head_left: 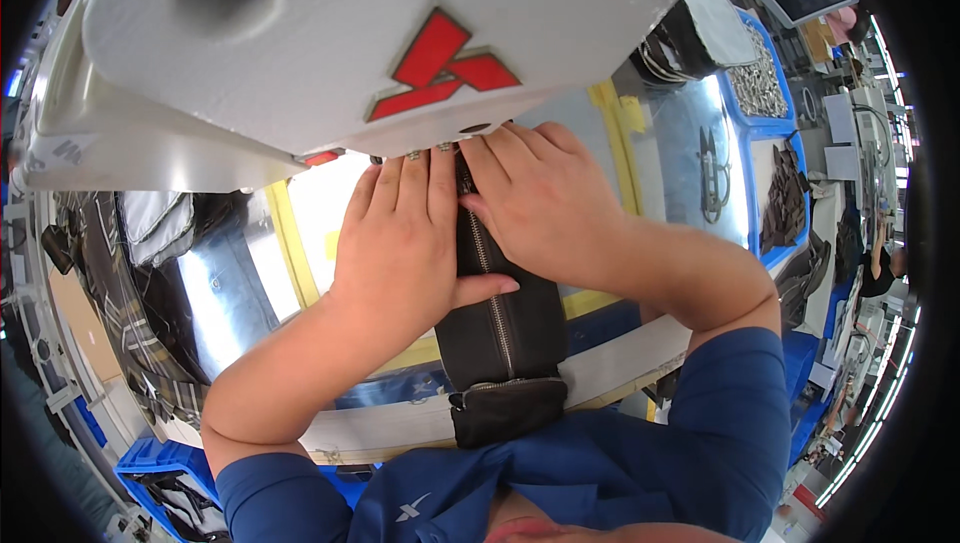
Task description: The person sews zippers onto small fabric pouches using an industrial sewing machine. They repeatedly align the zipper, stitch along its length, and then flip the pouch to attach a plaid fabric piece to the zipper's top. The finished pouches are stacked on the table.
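Observation:
A long black fabric piece (pixel 540 328) with a metal zipper (pixel 497 318) down its middle runs from under the sewing machine's pale head (pixel 290 63) toward my body. Its near end folds over the table's front edge. My left hand (pixel 398 248) lies flat on its left side, fingers stretched forward and thumb across the zipper. On the other side my right hand (pixel 550 203) presses down with straight fingers, its thumb close to the zipper. Both hands' fingertips reach the machine head, which hides the needle area.
Scissors (pixel 713 175) lie on the right of the table. Beyond them stand a blue bin of small metal parts (pixel 757 83) and a blue bin of dark pieces (pixel 786 193). Plaid cloth (pixel 140 318) hangs at left above another blue bin (pixel 150 455). Yellow tape (pixel 618 133) marks the tabletop.

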Tool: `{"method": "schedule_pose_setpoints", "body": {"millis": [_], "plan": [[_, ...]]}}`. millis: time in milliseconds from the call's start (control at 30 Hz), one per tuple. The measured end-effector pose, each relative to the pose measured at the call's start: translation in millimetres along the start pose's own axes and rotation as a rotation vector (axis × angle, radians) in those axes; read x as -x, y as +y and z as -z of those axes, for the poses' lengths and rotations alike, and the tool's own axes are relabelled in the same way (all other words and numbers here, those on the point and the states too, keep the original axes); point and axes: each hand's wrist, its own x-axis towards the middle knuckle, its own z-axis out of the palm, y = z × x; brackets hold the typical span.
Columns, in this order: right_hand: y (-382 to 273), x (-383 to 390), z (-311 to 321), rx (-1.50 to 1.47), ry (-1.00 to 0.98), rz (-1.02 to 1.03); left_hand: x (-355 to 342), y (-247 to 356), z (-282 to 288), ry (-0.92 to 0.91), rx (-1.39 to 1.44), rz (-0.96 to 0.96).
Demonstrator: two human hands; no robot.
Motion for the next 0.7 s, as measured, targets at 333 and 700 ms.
{"method": "schedule_pose_setpoints", "body": {"millis": [333,700], "plan": [[2.2,-0.8,-0.3,-0.011,-0.012,0.006,-1.5,2.0,1.6,0.002,-0.125,0.027],[2.8,-1.9,2.5,-0.003,-0.021,-0.001,-3.5,1.7,4.3,0.019,-0.139,0.018]]}}
